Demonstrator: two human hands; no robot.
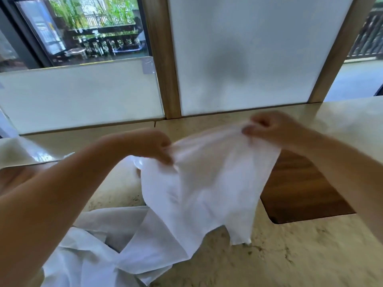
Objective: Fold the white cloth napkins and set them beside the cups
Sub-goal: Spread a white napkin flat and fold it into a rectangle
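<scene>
Two hands held one white napkin (pixel 204 179) up above the counter (pixel 300 251). The left hand (pixel 152 147) had its fingers curled round the napkin's top edge at the left, and the right hand (pixel 269 129) pinched the same edge further right and slightly higher, so that edge ran across the view, rising toward the right. From there the cloth hung down, its long axis roughly vertical, its lower corners just above or touching the counter; which of the two could not be told through the blur. One loose heap of more white cloth (pixel 107 247) lay crumpled on the counter at the lower left, partly under the left forearm and behind the hanging napkin; how many separate napkins made it up could not be counted. One small white rounded object (pixel 139 162) peeked out just below the left hand, too hidden to identify. One dark wooden inset (pixel 298 187) sat in the pale stone counter to the right of the napkin, under the right forearm. Behind the counter stood frosted panels (pixel 244 48) in wooden frames, and a window (pixel 91 27) at the upper left showed greenery and outdoor furniture.
</scene>
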